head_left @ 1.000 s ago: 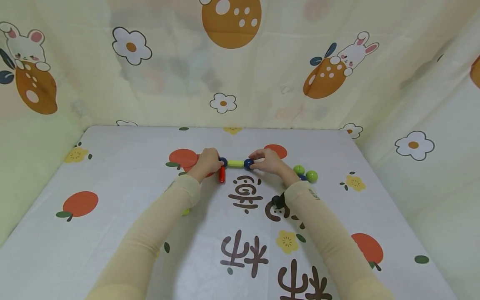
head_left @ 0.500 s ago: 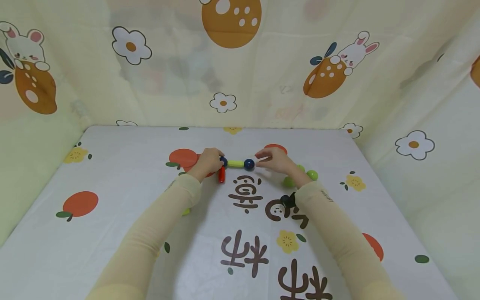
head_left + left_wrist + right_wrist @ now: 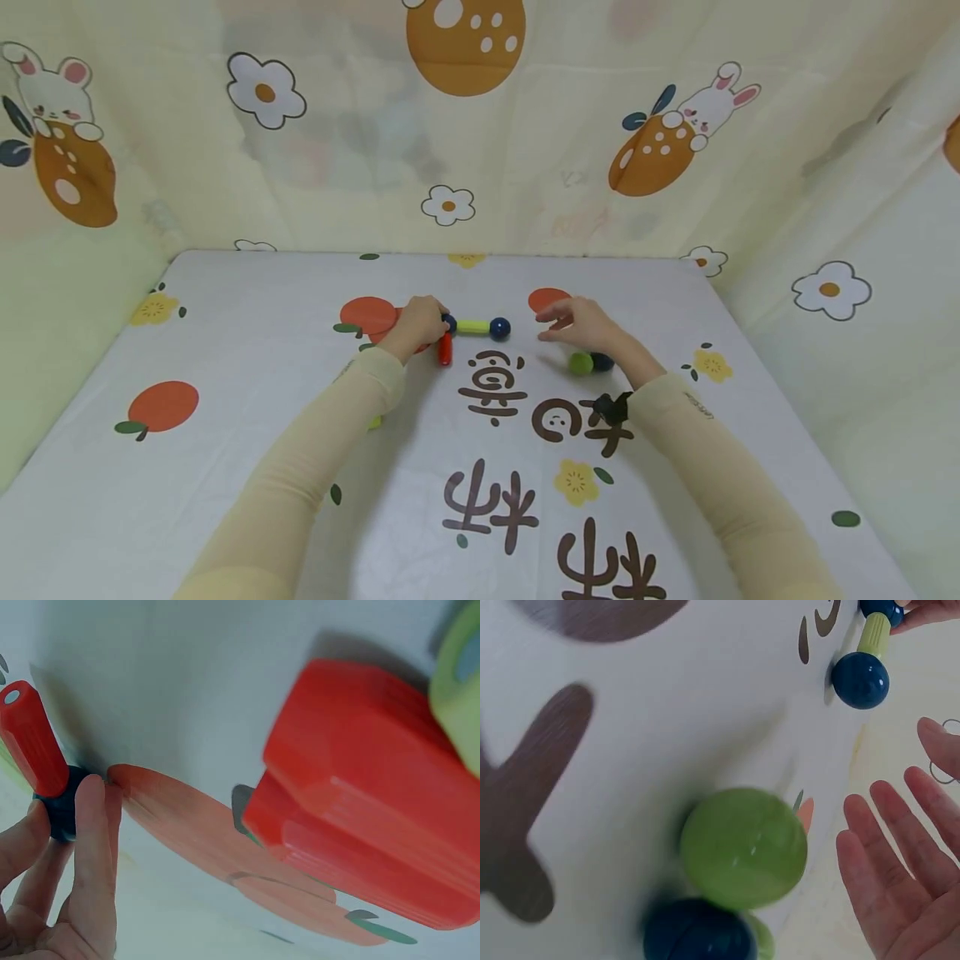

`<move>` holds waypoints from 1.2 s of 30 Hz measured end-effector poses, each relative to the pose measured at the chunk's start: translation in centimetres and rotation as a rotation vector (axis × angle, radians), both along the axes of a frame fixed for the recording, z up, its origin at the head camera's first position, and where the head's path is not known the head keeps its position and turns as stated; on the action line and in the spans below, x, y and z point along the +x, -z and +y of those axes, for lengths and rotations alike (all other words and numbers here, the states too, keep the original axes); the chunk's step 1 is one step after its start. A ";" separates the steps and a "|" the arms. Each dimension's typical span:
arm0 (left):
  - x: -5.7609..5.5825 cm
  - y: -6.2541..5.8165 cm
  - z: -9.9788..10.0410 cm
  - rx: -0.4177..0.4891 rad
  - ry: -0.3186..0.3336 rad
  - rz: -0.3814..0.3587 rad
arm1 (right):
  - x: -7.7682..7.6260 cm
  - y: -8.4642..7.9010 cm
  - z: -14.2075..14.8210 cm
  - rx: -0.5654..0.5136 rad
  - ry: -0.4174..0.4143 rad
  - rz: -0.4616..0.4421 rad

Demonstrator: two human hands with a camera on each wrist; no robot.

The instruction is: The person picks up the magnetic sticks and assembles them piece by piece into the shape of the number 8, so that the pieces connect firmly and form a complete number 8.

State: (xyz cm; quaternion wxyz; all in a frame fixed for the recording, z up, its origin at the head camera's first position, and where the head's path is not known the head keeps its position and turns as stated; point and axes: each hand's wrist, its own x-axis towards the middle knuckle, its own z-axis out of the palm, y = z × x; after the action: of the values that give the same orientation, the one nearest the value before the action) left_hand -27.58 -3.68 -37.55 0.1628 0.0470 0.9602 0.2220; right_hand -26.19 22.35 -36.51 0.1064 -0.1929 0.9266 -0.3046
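My left hand (image 3: 417, 325) pinches a dark blue ball (image 3: 66, 808) between thumb and fingers. A red rod (image 3: 446, 350) is joined to that ball and points toward me. From the same ball a yellow-green rod (image 3: 473, 327) runs right to a second blue ball (image 3: 500, 328), in line on the table. My right hand (image 3: 581, 323) hovers with fingers spread and holds nothing. Below it lie a green ball (image 3: 744, 847) and a blue ball (image 3: 697, 931), side by side. Another green ball (image 3: 763, 937) shows partly behind the blue one.
Two thick red pieces (image 3: 367, 757) lie together in the left wrist view, beside a yellow-green piece (image 3: 459, 705) cut by the frame edge. In the head view the left forearm covers most of that area. A printed white cloth (image 3: 247, 467) covers the table; a patterned curtain (image 3: 352, 167) stands behind.
My right hand has let go of the right-hand blue ball and moved right, over the loose balls. My left hand has stayed on its ball.
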 end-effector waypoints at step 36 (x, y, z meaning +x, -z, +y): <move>0.2 -0.2 0.1 -0.060 0.032 0.019 | 2.2 0.3 2.7 0.135 -0.060 -0.076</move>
State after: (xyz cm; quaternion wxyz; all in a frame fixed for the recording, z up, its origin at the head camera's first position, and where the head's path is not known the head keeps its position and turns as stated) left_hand -27.37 -3.55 -37.31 0.1584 0.0594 0.9670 0.1902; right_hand -24.00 25.05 -36.77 0.1636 -0.2013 0.9341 -0.2452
